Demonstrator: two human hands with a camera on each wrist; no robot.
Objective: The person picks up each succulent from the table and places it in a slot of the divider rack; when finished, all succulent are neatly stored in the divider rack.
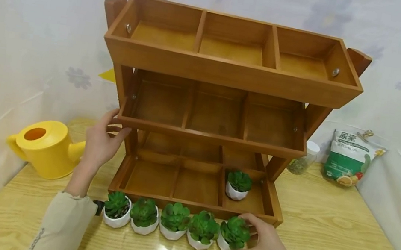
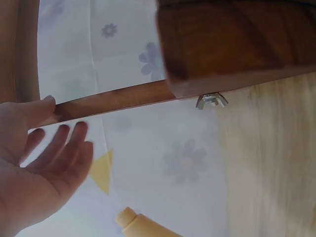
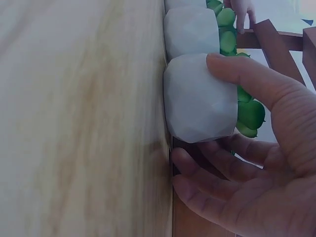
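Potted plant [image 1: 234, 234], rightmost of five lined up on the surface [image 1: 323, 238] before the wooden rack [image 1: 227, 73], is pinched between the thumb and fingers of the right hand [image 1: 269, 247]. The left hand [image 1: 102, 141], fingers loosely spread, is at the middle shelf's left front corner. Another plant [image 1: 238, 184] sits in the lowest tier's front right compartment.

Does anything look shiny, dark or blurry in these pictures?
Head view: bright glare on the table in front of the potted plants, and the rack's middle tier darker than its top one; left wrist view: soft and hazy around the left hand; right wrist view: tabletop grain smeared, faceted pot by the right hand clearer.
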